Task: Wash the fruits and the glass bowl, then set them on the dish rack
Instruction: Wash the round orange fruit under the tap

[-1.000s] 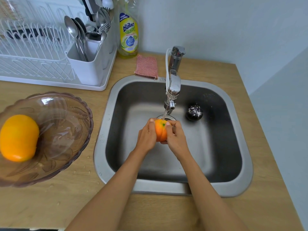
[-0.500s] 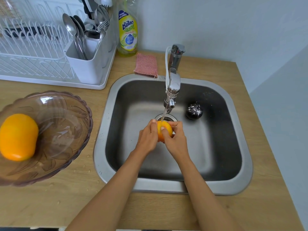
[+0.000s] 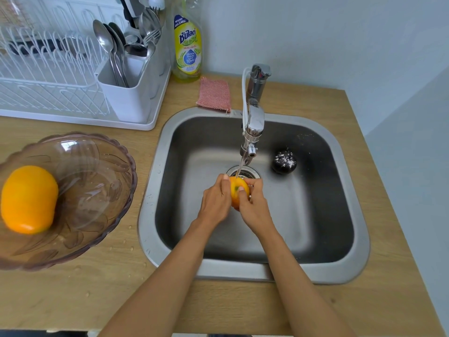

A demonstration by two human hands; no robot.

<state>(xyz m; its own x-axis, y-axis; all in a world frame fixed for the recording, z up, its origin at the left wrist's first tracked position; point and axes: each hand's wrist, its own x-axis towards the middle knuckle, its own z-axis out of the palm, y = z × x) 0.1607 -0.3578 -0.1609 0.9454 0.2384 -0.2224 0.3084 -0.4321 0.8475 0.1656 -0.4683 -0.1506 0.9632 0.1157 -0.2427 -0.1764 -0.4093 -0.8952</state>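
Note:
Over the steel sink [image 3: 155,181] both my hands hold a small orange-yellow fruit [image 3: 237,190] under a thin stream from the tap [image 3: 254,117]. My left hand [image 3: 215,200] cups its left side and my right hand [image 3: 254,205] curls round its right side, thumb across the front. A tinted glass bowl [image 3: 97,171] stands on the counter at the left with a large orange [image 3: 29,199] inside. The white dish rack [image 3: 48,76] fills the back left.
A cutlery holder [image 3: 128,93] with spoons and forks sits at the rack's right end. A dish soap bottle [image 3: 187,47] and a pink scrub cloth [image 3: 213,94] lie behind the sink. A black drain plug [image 3: 283,161] rests in the basin beside the drain [image 3: 252,172].
The fruit has turned between my hands under the water, showing more yellow than orange. My right thumb now lies across its front. Bowl and orange have not moved.

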